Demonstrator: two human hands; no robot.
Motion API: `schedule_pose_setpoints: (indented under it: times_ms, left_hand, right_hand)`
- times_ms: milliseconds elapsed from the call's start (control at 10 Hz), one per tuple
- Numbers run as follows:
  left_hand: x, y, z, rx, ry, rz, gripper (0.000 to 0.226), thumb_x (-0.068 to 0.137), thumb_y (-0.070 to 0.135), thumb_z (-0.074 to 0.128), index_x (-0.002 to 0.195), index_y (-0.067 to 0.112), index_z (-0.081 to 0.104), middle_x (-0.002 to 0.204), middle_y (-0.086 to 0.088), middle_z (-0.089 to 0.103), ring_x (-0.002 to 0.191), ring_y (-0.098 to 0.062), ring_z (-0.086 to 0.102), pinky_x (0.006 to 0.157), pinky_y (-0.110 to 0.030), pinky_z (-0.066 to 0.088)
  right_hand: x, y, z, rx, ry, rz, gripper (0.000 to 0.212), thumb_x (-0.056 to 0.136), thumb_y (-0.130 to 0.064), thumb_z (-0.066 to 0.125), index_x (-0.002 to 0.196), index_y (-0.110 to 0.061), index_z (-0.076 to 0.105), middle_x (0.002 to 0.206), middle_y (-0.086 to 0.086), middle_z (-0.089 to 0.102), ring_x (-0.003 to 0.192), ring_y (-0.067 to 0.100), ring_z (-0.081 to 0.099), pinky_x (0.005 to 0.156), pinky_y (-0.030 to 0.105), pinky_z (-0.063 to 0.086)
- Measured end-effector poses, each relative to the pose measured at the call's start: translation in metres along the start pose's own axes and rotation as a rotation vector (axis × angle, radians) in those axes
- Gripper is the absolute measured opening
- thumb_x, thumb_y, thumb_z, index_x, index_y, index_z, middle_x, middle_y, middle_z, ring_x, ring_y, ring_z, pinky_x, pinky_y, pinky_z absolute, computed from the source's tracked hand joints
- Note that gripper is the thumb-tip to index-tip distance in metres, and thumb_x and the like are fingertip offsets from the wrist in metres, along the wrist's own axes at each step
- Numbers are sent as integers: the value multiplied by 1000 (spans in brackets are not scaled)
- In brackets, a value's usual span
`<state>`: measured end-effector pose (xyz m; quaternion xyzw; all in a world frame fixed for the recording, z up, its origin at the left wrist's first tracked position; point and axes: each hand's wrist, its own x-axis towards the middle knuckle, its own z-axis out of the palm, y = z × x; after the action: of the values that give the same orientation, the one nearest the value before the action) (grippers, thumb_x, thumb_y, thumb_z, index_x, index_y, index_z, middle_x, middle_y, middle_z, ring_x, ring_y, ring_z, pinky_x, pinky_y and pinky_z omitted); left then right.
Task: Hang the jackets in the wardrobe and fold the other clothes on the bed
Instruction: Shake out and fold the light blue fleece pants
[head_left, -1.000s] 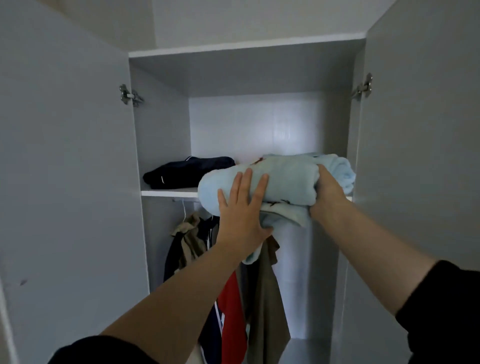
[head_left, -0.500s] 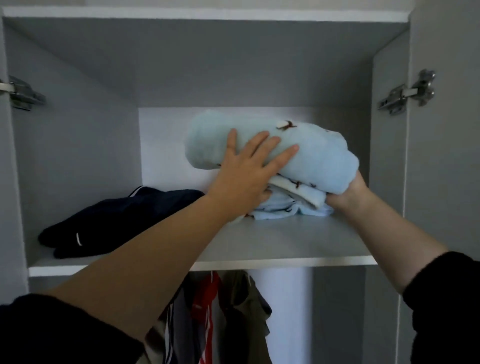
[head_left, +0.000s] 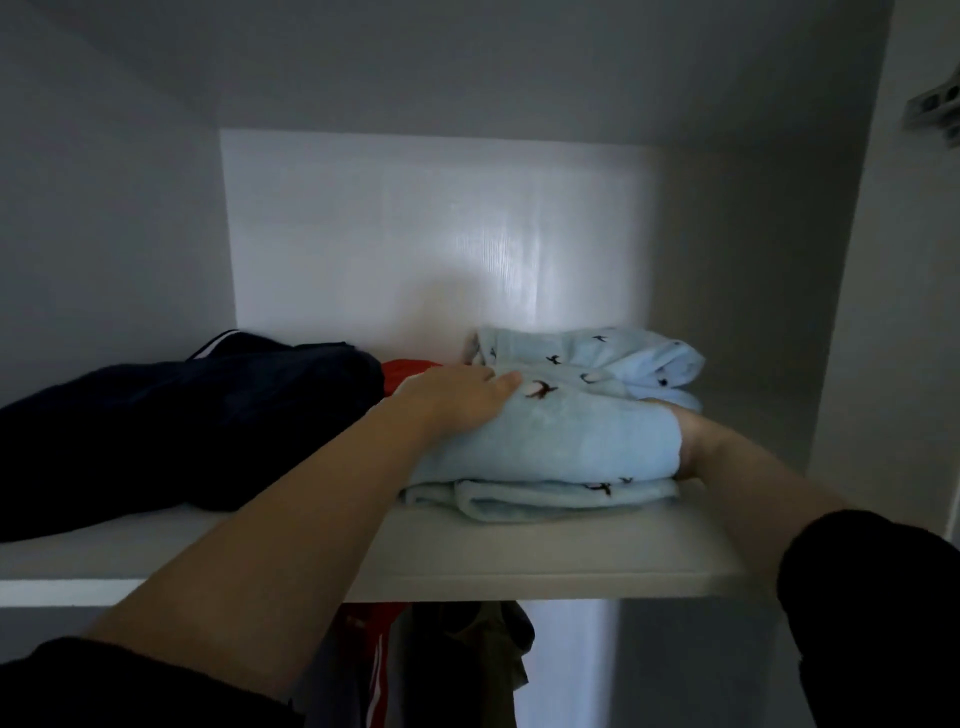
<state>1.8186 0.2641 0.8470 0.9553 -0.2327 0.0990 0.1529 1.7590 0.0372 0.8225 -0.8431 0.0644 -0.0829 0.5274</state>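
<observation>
A folded light-blue garment (head_left: 561, 436) with small dark prints lies on the wardrobe's upper shelf (head_left: 519, 561), right of centre. My left hand (head_left: 457, 397) lies flat on its top left, fingers straight. My right hand (head_left: 693, 441) is at the bundle's right end, its fingers hidden under or behind the cloth. A dark navy folded garment (head_left: 171, 421) lies on the left of the shelf, with a bit of red cloth (head_left: 408, 371) behind it.
Below the shelf several jackets (head_left: 441, 665) hang, red, dark and khaki. The wardrobe's right wall carries a metal hinge (head_left: 935, 106). The white back panel (head_left: 426, 234) stands close behind the clothes.
The blue bundle has come down from mid-air onto the shelf and moved further in. My left hand went from its side to its top. The view has moved closer to the shelf.
</observation>
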Motion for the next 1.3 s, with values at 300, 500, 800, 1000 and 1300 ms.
schedule_pose_setpoints:
  times_ms: [300,500,800,1000,1300]
  left_hand:
    - [15,-5,27,186,-33,-21,70,94,62,5,148,26,32,155,-6,30,141,-29,27,114,-52,20]
    - [16,-25,41,-426,-74,-114,57,103,45,13,150,14,26,156,-9,25,142,-24,25,118,-36,13]
    - [-3,-18,54,-87,228,6,48,103,34,20,147,19,33,152,-5,35,136,-24,33,113,-45,24]
    - [-75,13,60,41,275,80,52,101,35,30,151,23,21,159,-6,15,145,-24,12,117,-47,12]
    - [-186,115,113,-240,197,302,44,93,13,52,137,11,48,143,-9,45,136,-24,32,109,-28,22]
  right_hand:
    - [36,-67,-9,-624,238,-263,59,97,-29,50,149,-16,27,155,10,27,139,29,30,113,33,25]
    - [34,-20,54,-883,-81,-322,57,99,-54,16,140,-26,43,146,0,44,131,21,42,110,36,30]
    - [7,2,59,-992,403,-503,41,101,-37,29,129,-18,53,132,7,56,123,25,47,104,37,29]
    - [-85,32,43,-890,370,-468,53,97,-31,43,145,-12,31,152,10,31,140,24,27,115,41,19]
    - [-267,81,-25,-631,642,-329,49,84,-5,55,132,-1,46,138,19,45,128,36,39,107,33,28]
